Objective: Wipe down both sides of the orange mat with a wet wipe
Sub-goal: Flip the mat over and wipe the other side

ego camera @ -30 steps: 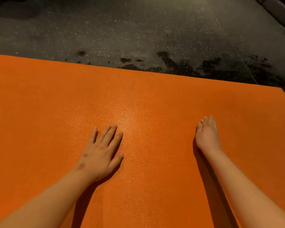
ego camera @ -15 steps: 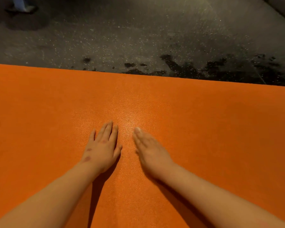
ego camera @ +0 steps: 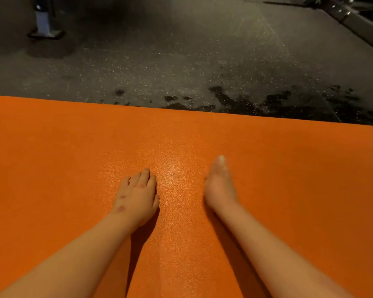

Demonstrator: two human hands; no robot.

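The orange mat [ego camera: 73, 168] lies flat on the ground and fills the view from 9 o'clock down through 6 to 3 o'clock. Its far edge runs across the middle, and one corner shows at 3 o'clock. Its surface has a fine pebbled grain with a dull sheen near the centre. It looks like a foam sheet, so it is probably light, soft, bendy and grippy rather than slick. A sheet this broad would likely flop and fold if lifted by one point, so the sensible hold for turning it over is along the far edge or at the 3 o'clock corner, with both hands spread apart. The left hand [ego camera: 138, 195] rests palm down on the mat at about 7 o'clock, its fingers straight and close together, holding nothing and seeming to steady the sheet. The right hand [ego camera: 220, 188] sits at about 5 o'clock, blurred, with its fingers stretched forward and together against the mat. A pale spot shows at its fingertips, but whether the wet wipe lies under that hand cannot be told. Beyond the mat is a dark speckled floor [ego camera: 181, 61], with black wet-looking patches [ego camera: 246, 102] just past the edge at 1 o'clock. A pale post on a dark base [ego camera: 44, 22] stands at 11 o'clock, and metal equipment [ego camera: 353, 18] sits at 2 o'clock.
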